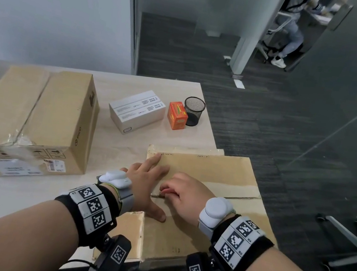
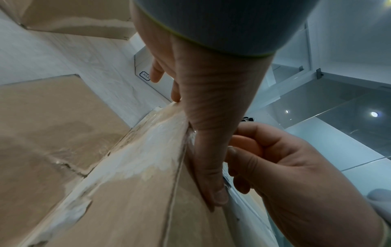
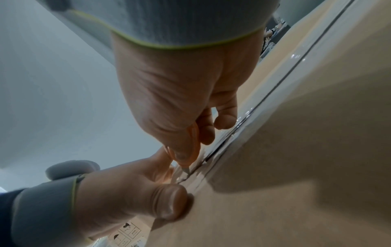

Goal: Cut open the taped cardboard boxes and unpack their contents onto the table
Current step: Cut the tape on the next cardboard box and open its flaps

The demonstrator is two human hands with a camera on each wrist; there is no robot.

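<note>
A: Cardboard, brown, clear tape down the middle seam. The near box (image 1: pixel 208 178) sits at the bench (image 1: pixel 124 140) corner, partly overhanging the edge. Both hands are on its top face.

B: Hands?

A: Left hand (image 1: pixel 148 184) lies flat with its fingers spread, pressing the flap beside the seam and gripping nothing. Right hand (image 1: pixel 186 195) is curled round a small orange cutter (image 3: pixel 188 150), blade tip in the tape line right beside the left thumb.

B: Advice for the cut?

A: Keep the blade shallow, since the contents are unseen. My judgement: draw it along the seam and away from the bracing hand, because the thumb sits too close to the tip. Press down firmly so the overhanging box doesn't shift.

B: Progress?

A: Early, I'd say. A second large box (image 1: pixel 31 120) stands well left, its tape looking wrinkled. The white carton (image 1: pixel 136 111), orange packet (image 1: pixel 177 115) and mesh cup (image 1: pixel 193 111) stand beyond.
</note>
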